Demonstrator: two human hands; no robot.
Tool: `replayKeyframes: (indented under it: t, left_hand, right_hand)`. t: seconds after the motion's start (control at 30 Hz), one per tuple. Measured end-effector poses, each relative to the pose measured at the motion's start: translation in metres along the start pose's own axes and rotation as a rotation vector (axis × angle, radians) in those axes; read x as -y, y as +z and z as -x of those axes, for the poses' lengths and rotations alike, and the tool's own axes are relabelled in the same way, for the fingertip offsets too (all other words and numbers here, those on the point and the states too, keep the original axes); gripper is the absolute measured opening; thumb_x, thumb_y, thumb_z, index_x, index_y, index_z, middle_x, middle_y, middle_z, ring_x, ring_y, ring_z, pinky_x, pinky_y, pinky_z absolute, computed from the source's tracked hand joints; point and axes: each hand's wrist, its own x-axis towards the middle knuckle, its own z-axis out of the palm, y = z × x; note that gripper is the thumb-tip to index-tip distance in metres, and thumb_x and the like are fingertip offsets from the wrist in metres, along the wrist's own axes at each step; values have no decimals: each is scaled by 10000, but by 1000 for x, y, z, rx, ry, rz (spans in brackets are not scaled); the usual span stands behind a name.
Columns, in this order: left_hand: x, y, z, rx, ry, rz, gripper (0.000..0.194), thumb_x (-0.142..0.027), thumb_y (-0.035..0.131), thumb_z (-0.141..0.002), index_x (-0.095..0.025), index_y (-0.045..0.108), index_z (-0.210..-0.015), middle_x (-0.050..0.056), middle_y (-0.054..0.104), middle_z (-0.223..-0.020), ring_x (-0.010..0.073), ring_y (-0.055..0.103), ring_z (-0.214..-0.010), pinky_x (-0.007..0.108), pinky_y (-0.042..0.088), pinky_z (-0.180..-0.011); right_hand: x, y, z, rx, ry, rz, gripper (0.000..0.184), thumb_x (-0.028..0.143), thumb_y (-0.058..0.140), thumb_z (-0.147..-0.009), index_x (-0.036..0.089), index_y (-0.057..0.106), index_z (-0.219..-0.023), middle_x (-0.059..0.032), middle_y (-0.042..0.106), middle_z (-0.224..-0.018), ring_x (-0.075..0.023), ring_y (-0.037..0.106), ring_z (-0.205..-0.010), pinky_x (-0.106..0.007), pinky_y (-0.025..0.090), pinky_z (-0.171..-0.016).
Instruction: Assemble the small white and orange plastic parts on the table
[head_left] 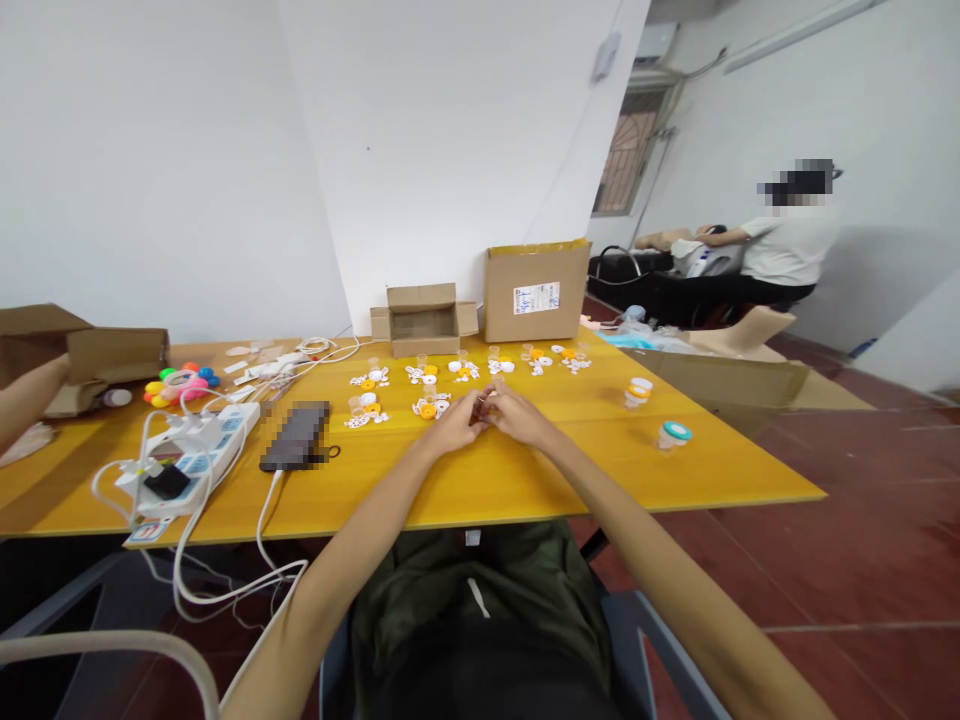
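Observation:
My left hand (pixel 459 420) and my right hand (pixel 512 410) meet over the middle of the yellow table (pixel 570 480). The fingers of both are bent and pressed together at the tips. Whatever lies between them is too small and too covered to make out. Just beyond and to the left are groups of small parts: a yellow ring-shaped piece (pixel 428 411), white dotted bits (pixel 441 402) and clear little cups (pixel 355 406). To the right stand two small clear containers, one with a teal lid (pixel 677 430), the other with a white and orange top (pixel 640 386).
An open small carton (pixel 424 325) and a larger cardboard box (pixel 536 295) stand at the back. Left lie a phone (pixel 297 435), a white power strip (pixel 229 440) with cables and a colourful ring of beads (pixel 180 384). Another person's arm (pixel 30 400) enters at far left; someone sits at far right.

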Motion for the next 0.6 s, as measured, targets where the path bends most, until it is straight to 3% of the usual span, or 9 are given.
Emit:
replayKeyframes:
  t: [0.23, 0.6]
  left_hand:
    - [-4, -2, 0, -17, -19, 6, 344, -171, 617, -845, -210, 553, -1181, 51, 687, -1016, 220, 663, -936, 353, 545, -868]
    - [1, 0, 0, -27, -13, -8, 342, -170, 614, -849, -211, 567, -1186, 62, 685, -1039, 231, 658, -964, 377, 541, -894]
  right_hand:
    - [-3, 9, -2, -33, -47, 30, 207, 34, 580, -805, 209, 693, -802, -71, 681, -1082, -188, 657, -919, -284, 518, -812]
    - [-11, 28, 2, -208, -38, -249, 189, 78, 565, -790, 231, 666, -744, -50, 677, -1066, -202, 658, -971, -354, 538, -909]
